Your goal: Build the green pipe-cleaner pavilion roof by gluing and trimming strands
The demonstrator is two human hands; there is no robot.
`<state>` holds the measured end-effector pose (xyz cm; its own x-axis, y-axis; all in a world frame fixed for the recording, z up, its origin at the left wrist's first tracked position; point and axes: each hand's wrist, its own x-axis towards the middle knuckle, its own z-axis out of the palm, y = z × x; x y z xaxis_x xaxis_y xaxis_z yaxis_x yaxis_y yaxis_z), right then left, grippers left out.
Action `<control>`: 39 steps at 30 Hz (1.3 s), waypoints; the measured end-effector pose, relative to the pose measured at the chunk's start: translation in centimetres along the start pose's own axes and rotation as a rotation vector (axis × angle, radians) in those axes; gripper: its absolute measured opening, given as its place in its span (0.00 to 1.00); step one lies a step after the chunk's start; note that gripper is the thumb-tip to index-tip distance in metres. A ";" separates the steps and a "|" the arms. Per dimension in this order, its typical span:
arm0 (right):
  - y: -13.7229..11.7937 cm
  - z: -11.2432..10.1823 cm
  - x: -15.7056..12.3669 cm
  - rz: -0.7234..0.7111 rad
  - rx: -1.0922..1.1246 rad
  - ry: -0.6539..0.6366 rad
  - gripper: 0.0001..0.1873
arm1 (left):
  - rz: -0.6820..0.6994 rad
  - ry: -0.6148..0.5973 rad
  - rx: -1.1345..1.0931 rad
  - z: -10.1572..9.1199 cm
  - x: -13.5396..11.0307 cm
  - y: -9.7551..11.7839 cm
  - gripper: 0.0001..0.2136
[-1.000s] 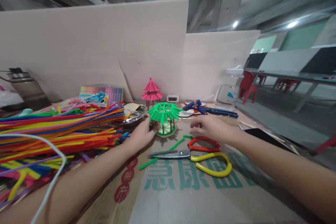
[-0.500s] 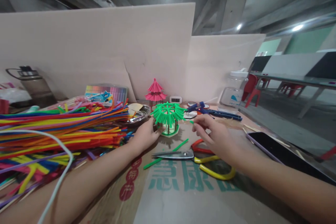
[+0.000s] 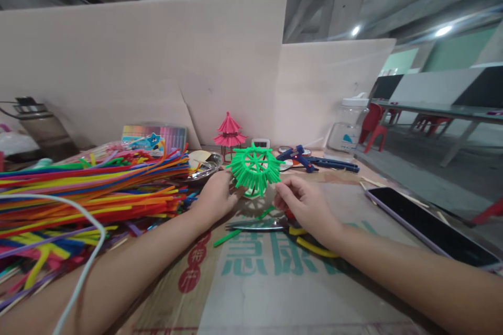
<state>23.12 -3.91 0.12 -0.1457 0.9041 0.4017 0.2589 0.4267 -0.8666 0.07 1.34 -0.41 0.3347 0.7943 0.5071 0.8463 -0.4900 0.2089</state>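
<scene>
A small pavilion model point(image 3: 256, 170) with a roof of bright green pipe cleaner pieces is tipped so its open, spoked top faces me. Its left side is gripped by my left hand point(image 3: 218, 193), the fingers partly behind it. My right hand point(image 3: 301, 204) is closed in a pinch at the roof's lower right edge. The short green pipe cleaner piece seen there earlier is now hidden by the fingers. Below lie scissors point(image 3: 259, 225), their red and yellow handles partly covered by my right hand. A green pipe cleaner point(image 3: 227, 238) passes under the blades.
Many coloured pipe cleaners point(image 3: 90, 188) are heaped at left, crossed by a white cable point(image 3: 102, 235). Behind stand a pink pavilion point(image 3: 229, 133), a metal bowl point(image 3: 212, 165), a blue glue gun point(image 3: 301, 157) and a clear bottle point(image 3: 346, 133). A phone point(image 3: 428, 227) lies at right.
The green pavilion has tilted towards me in my left hand. My right hand has moved left to the roof's edge, covering the small green piece. The view has shifted slightly.
</scene>
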 end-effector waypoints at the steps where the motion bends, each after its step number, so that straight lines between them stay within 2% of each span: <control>1: -0.1 0.0 0.0 -0.008 -0.028 -0.003 0.16 | 0.010 -0.003 0.000 -0.1 0.0 0.1 0.13; 6: -0.5 0.0 -0.1 -0.087 -0.217 0.004 0.16 | 0.097 -0.004 -0.006 -0.3 0.0 0.1 0.12; 9: -0.5 0.0 -0.2 -0.088 -0.301 0.003 0.15 | 0.153 0.018 -0.013 -0.2 0.0 0.0 0.11; 13: -0.2 0.1 -0.2 -0.032 -0.308 -0.029 0.15 | 0.190 0.050 -0.014 -0.2 0.0 0.1 0.10; 23: 0.3 0.4 -0.1 -0.012 -0.260 -0.062 0.18 | 0.289 0.119 0.024 -0.4 -0.1 0.4 0.05; 30: 0.4 0.5 0.0 0.016 -0.264 -0.088 0.19 | 0.280 0.118 0.016 -0.3 -0.1 0.3 0.05; 32: 0.2 0.2 0.0 -0.042 -0.318 -0.074 0.20 | 0.259 0.098 0.016 -0.3 -0.1 0.3 0.07; 34: -0.2 -0.6 0.0 -0.162 -0.402 -0.049 0.20 | 0.225 0.073 0.004 -0.2 0.0 0.2 0.08; 36: -0.8 -1.8 0.3 -0.356 -0.527 -0.040 0.16 | 0.193 0.049 -0.022 -0.2 0.0 0.0 0.08; 39: -1.9 -3.4 1.0 -0.729 -0.768 -0.039 0.14 | 0.195 0.011 -0.080 -0.1 0.2 -0.1 0.09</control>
<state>25.75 -3.75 3.20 -0.5360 0.4279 0.7277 0.6286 0.7777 0.0058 0.00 1.52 -0.27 0.4842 0.6778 0.5532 0.7303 -0.6613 0.1710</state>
